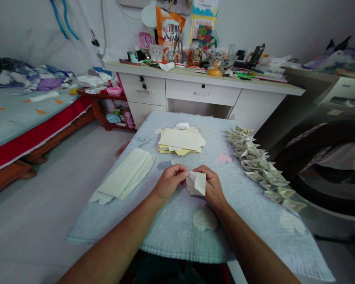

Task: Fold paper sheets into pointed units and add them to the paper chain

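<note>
Between my hands, above the cloth-covered table, is a small folded piece of paper, pale and roughly square with creased flaps. My left hand pinches its left upper corner between thumb and fingers. Along its right side my right hand grips it, most of those fingers hidden behind the paper. Beyond the hands lies a stack of cream and yellow paper sheets. To the left is another pile of pale paper sheets. Several folded paper pieces with pointed tips stand in rows at the right edge.
A white desk crowded with jars, a pink clock and an orange bag stands behind the table. A bed is at left, a front-loading washing machine at right. Crumpled white paper sits behind the stack.
</note>
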A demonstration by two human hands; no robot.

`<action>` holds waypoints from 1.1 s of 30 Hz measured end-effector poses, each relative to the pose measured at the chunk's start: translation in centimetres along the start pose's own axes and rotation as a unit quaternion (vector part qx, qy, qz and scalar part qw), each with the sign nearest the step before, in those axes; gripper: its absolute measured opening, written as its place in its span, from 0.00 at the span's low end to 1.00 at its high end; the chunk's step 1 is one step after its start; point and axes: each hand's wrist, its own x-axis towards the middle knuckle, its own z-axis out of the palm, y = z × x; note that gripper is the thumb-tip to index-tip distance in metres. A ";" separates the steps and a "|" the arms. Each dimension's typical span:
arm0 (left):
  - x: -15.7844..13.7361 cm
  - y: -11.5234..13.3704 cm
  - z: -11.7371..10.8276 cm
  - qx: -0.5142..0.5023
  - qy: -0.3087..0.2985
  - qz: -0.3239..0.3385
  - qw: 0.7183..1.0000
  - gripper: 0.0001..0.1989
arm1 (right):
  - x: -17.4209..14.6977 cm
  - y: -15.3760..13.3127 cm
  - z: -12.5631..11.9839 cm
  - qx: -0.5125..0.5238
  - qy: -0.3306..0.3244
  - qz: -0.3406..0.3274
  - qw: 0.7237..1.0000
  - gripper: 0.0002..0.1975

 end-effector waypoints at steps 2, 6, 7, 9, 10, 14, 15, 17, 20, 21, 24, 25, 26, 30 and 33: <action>0.0 0.1 -0.1 -0.013 0.004 -0.006 1.000 0.10 | 0.0 0.1 -0.1 0.008 0.007 0.016 1.000 0.09; 0.1 0.4 -0.3 -0.031 0.013 -0.013 0.999 0.09 | -0.1 0.7 -0.1 0.025 0.012 0.045 0.999 0.07; 0.1 0.5 -0.4 -0.034 0.016 -0.015 0.999 0.09 | -0.1 0.8 -0.1 0.028 0.010 0.045 0.999 0.06; 0.1 0.5 -0.4 -0.040 0.017 -0.020 0.999 0.10 | 0.0 0.9 0.0 0.032 0.003 0.038 0.999 0.06; 0.1 0.5 -0.5 -0.042 0.016 -0.021 0.999 0.10 | 0.0 0.9 0.0 0.032 0.000 0.033 0.999 0.06; 0.1 0.3 -0.7 -0.035 0.002 -0.025 0.999 0.10 | 0.0 0.5 -0.1 0.024 -0.007 0.019 1.000 0.08; 0.2 0.2 -0.7 -0.032 -0.003 -0.025 0.999 0.10 | 0.0 0.4 -0.1 0.023 -0.009 0.017 1.000 0.08; 0.2 0.2 -0.8 -0.032 -0.008 -0.026 0.999 0.11 | -0.1 0.2 -0.2 0.026 -0.014 0.021 0.999 0.09; 0.2 0.4 -0.7 -0.028 -0.010 -0.020 0.999 0.12 | -0.1 0.1 -0.4 0.042 -0.016 0.031 0.998 0.12; 0.2 0.5 -0.7 -0.025 -0.010 -0.019 0.999 0.12 | -0.2 0.1 -0.4 0.049 -0.014 0.033 0.998 0.13; 0.1 0.7 -0.7 -0.013 -0.011 -0.016 1.000 0.12 | -0.2 0.2 -0.7 0.059 -0.009 0.026 0.998 0.17; 0.1 0.8 -0.7 -0.008 -0.012 -0.014 1.000 0.12 | -0.1 0.2 -0.7 0.057 -0.009 0.025 0.998 0.18; 0.0 0.8 -0.8 -0.004 -0.013 -0.012 1.000 0.11 | -0.1 0.2 -0.8 0.053 -0.009 0.027 0.998 0.19; 0.0 0.8 -0.8 0.006 -0.018 -0.004 1.000 0.11 | 0.1 0.4 -0.6 0.059 -0.022 0.080 0.995 0.12; 0.0 0.9 -0.7 -0.006 -0.020 0.002 1.000 0.12 | 0.1 0.5 -0.2 0.091 -0.022 0.109 0.990 0.12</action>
